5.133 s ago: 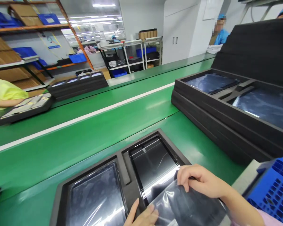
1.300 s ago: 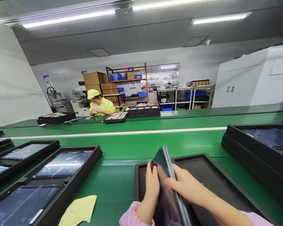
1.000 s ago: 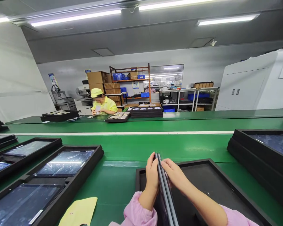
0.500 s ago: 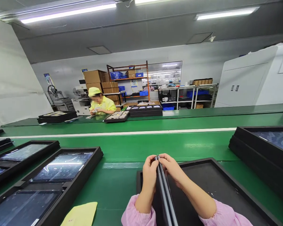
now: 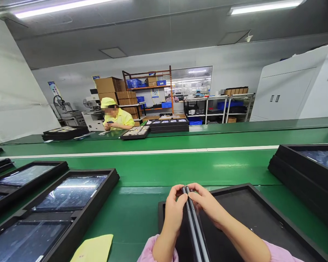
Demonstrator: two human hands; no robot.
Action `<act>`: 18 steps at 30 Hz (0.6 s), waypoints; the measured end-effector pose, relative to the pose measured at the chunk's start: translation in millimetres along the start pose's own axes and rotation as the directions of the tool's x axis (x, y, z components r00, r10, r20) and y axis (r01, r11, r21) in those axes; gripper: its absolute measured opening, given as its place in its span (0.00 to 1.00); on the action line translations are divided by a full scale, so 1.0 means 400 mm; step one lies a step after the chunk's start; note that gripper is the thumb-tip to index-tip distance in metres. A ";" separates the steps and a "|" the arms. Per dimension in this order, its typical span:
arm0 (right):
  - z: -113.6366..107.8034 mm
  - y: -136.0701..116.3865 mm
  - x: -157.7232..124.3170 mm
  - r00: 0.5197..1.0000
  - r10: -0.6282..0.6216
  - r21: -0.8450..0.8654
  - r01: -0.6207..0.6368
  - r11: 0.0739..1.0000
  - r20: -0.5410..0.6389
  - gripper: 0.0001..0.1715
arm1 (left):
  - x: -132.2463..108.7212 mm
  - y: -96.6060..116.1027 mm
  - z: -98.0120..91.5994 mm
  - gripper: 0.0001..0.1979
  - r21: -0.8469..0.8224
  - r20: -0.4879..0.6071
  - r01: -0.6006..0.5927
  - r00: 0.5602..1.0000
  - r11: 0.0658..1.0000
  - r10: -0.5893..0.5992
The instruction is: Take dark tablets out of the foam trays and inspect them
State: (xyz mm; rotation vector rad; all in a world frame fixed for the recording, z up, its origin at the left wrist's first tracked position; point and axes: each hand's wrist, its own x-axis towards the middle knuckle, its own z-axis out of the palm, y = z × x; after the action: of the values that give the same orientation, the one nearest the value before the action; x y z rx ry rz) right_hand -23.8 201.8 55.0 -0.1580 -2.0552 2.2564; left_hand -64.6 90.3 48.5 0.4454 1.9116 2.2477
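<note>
Two thin slabs that look like tablets stand on edge side by side, their narrow grey edges facing me. My left hand pinches the top far corner of the left tablet between thumb and fingers. On the other one, the right tablet, my right hand has a similar pinch at the same end. A slim dark gap runs between the two edges, and their broad faces are turned away from view. Both are above a shallow black tray with a raised rim.
Black trays holding glossy screen panels lie to the left. A stack of black trays rises at right. A yellow paper lies near the front edge. Across the green bench a person in yellow handles a small device.
Both hands and the two tablets sit slightly lower and further right in view. The gap at their far end looks a little wider. My camera view has tilted slightly.
</note>
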 end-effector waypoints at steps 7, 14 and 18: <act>-0.018 -0.004 -0.012 0.998 0.013 0.009 -0.014 1.000 0.065 0.26 | -0.020 0.019 -0.007 0.17 -0.010 0.080 0.016 0.997 1.000 -0.015; -0.015 -0.011 -0.012 0.997 0.018 0.040 -0.021 0.999 0.076 0.23 | -0.026 0.022 -0.004 0.19 -0.020 0.070 0.051 0.996 0.999 -0.049; -0.026 -0.019 -0.017 0.994 0.053 0.036 -0.056 0.998 0.100 0.26 | -0.028 0.011 -0.008 0.21 -0.049 0.105 0.033 0.994 0.998 -0.028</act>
State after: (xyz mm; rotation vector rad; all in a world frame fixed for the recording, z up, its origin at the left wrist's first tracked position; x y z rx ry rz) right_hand -15.6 211.8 61.7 -0.1031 -2.0770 2.3807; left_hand -55.0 83.0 51.0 0.5122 1.7940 2.2030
